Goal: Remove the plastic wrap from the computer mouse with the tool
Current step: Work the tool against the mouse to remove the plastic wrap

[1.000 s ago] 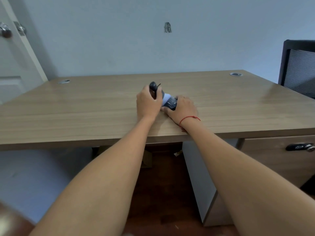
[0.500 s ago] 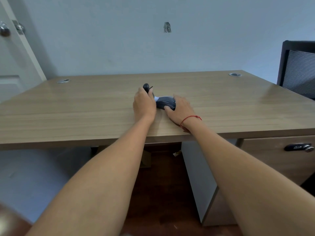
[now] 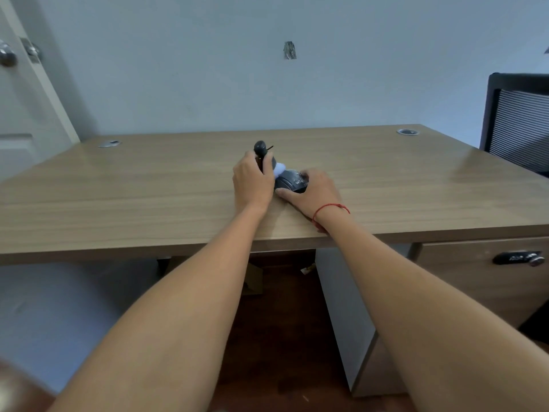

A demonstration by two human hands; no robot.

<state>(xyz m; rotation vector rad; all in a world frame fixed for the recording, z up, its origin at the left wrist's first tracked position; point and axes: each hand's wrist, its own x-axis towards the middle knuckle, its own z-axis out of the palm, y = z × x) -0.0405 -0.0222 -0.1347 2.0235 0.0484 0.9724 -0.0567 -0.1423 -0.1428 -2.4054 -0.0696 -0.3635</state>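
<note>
A dark grey computer mouse in shiny plastic wrap lies on the wooden desk, near the front edge at the middle. My right hand, with a red string at the wrist, is clamped over its right side. My left hand is closed around a dark-handled tool whose rounded end sticks up above my fingers. A pale bluish-white piece shows between the tool and the mouse's left end. The tool's tip is hidden by my hand.
Two round cable grommets sit at the desk's back corners. A black mesh chair stands at the right. A drawer with a dark handle is below right. A door is on the left.
My left hand with the tool dipped lower toward the mouse and has come back up, the handle again standing above my fingers. My right hand has stayed on the mouse.
</note>
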